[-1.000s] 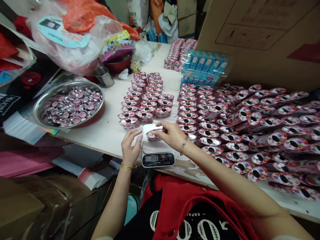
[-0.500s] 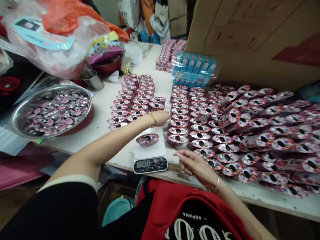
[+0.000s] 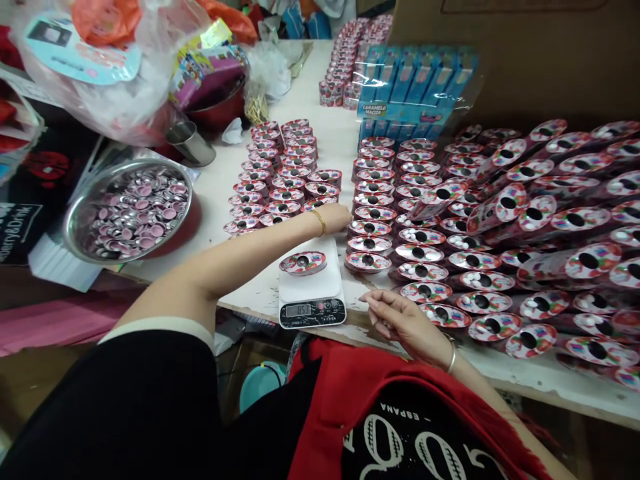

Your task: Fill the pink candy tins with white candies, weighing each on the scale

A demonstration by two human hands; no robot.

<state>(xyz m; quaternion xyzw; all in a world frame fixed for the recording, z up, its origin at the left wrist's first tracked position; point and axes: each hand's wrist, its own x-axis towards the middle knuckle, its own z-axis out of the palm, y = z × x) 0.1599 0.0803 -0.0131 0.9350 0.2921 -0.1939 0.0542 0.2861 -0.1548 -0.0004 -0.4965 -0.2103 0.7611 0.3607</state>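
Left hand (image 3: 334,217): reaches beyond the kitchen scale (image 3: 311,313), with a gold bangle (image 3: 320,222) at the wrist; its fingers dip out of sight among the tins, so I cannot tell whether it grasps anything.
Right hand (image 3: 400,322): released and empty, fingers loosely curved, just right of the scale, near the front edge of the table (image 3: 253,293).
Oval tin (image 3: 303,263): lies flat on the scale's white platform, its dark round window facing up; the display seems to read 853.
Handling: it looks light, stiff and smooth, though the thin shell may dent. The firmest hold would likely be at the curved rim, between fingertips and thumb, away from the window.
Rows of tins (image 3: 285,200): stand in tight lines beyond the scale and to its left.
More tins (image 3: 535,213): fill the area right of the scale, some tilted; white pieces show through some windows.
Steel tray (image 3: 127,162): sits well left of the scale, heaped with pink and silver lids (image 3: 135,213).
Steel cup (image 3: 190,143): stands beyond the tray, farther from the scale.
Blue packs (image 3: 415,83): stand in clear wrap, well beyond the scale.
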